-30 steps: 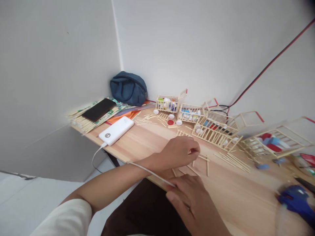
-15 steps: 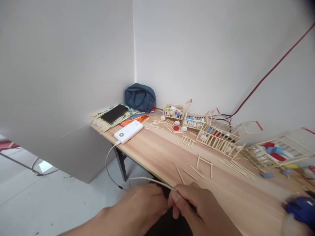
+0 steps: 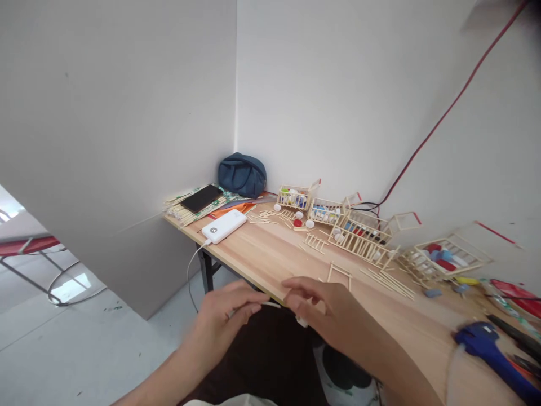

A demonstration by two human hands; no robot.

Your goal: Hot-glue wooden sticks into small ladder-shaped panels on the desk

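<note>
My left hand [image 3: 224, 316] and my right hand [image 3: 325, 316] are held together just in front of the wooden table's near edge [image 3: 262, 282]. Both pinch a thin white cable [image 3: 270, 305] that spans the short gap between their fingertips. The cable's white plug end [image 3: 302, 322] hangs under my right fingers. A white power bank [image 3: 224, 225] lies on the table at the left with its own white cable [image 3: 192, 265] drooping off the edge. Loose wooden sticks [image 3: 338, 270] lie on the table just beyond my right hand.
Several small stick-built cribs [image 3: 363, 237] holding coloured caps stand along the wall. A dark blue pouch [image 3: 242, 175] sits in the corner beside a black phone [image 3: 202, 198] on a stick bundle. A blue glue gun [image 3: 486, 344] lies at the right. A red cable [image 3: 443, 118] runs up the wall.
My left hand left the sticks on the table and came back to the near edge, joining my right hand on the white cable. The view rose and swung left.
</note>
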